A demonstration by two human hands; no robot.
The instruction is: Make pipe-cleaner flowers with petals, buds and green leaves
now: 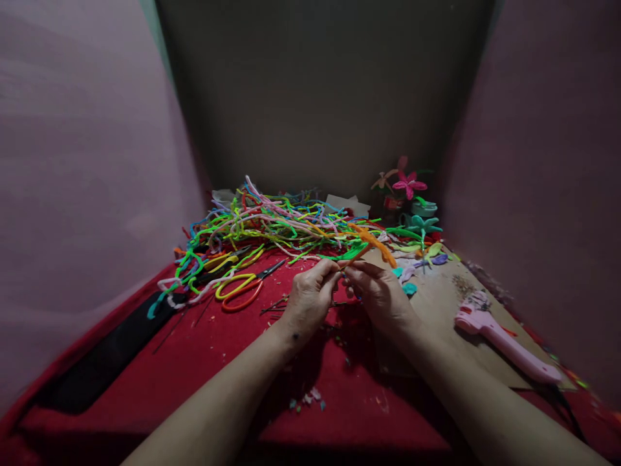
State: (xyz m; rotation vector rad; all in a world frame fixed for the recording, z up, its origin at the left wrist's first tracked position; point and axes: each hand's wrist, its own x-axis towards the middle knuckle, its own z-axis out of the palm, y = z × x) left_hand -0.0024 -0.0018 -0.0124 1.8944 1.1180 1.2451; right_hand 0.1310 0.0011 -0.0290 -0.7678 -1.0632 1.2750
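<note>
Over the middle of the red cloth, my left hand and my right hand meet with fingertips pinched together. Between them is an orange pipe cleaner; its fuzzy, bent end sticks up and to the right, beyond my fingers. Its lower end is mostly hidden by the fingertips. Just left of my left hand lie scissors with yellow and orange handles. A few thin dark sticks or wires rest near that wrist.
A tangled heap of coloured pipe cleaners spans the back. On the right, a pink hot glue gun rests on a tan board. Pipe-cleaner flowers stand behind. A long black object lies left; scraps dot the red cloth.
</note>
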